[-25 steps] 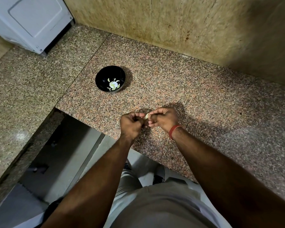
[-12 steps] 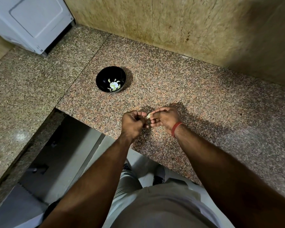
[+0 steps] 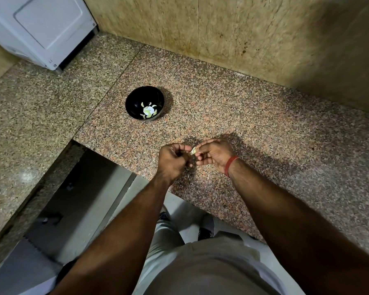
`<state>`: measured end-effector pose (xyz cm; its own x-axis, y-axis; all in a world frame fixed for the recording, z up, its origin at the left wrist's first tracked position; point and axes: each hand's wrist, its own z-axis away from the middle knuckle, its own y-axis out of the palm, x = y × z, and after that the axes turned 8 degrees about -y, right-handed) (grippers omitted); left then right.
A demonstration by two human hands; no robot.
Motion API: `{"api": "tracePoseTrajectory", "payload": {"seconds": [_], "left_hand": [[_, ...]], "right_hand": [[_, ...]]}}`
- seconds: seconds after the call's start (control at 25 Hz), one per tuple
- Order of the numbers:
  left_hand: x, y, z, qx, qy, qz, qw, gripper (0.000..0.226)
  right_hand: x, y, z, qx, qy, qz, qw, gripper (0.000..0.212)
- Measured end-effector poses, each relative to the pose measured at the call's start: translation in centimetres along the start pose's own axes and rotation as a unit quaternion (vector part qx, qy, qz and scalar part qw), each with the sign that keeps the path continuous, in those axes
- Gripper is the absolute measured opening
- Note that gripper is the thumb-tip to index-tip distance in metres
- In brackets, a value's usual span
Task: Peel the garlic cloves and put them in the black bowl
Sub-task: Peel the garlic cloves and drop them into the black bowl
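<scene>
overhead, at a speckled granite counter [image 3: 232,116]: both hands raised just above the stone near its front edge, working one garlic clove [image 3: 193,150]. left hand [image 3: 172,161] curled into a loose fist, thumb and fingertips closed toward the clove's near end; cannot tell exactly how much of the clove or its skin sits inside that grip. right hand [image 3: 215,153] with fingers bent, pinching the pale clove at its other end, a red thread band [image 3: 230,166] round the wrist. clove caught between the two hands, only a small cream sliver showing. farther back and to the left on the counter, well apart from the hands, black bowl [image 3: 144,102] standing upright, with several pale pieces [image 3: 148,110] lying at its bottom. behind the counter, a stained tan stone wall [image 3: 222,35]. at upper left, a white appliance [image 3: 41,28] resting on the adjoining counter. below the forearms, light trousers [image 3: 168,237] and dark shoes [image 3: 205,233] over a pale floor.
</scene>
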<state>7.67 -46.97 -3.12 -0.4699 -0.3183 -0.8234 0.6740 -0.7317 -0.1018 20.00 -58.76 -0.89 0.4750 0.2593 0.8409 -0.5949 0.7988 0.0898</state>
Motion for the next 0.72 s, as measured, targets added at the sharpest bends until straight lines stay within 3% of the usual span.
{"api": "tracePoseTrajectory", "payload": {"seconds": [0.4, 0.72], "left_hand": [[-0.4, -0.1, 0.7, 0.047, 0.010, 0.020, 0.999, 0.024], [0.1, 0.2, 0.8, 0.029, -0.035, 0.094, 0.995, 0.024]], "right_hand": [[-0.4, -0.2, -0.1, 0.027, 0.029, -0.031, 0.999, 0.016], [-1.2, -0.5, 0.3, 0.040, -0.029, -0.011, 0.999, 0.014]]}}
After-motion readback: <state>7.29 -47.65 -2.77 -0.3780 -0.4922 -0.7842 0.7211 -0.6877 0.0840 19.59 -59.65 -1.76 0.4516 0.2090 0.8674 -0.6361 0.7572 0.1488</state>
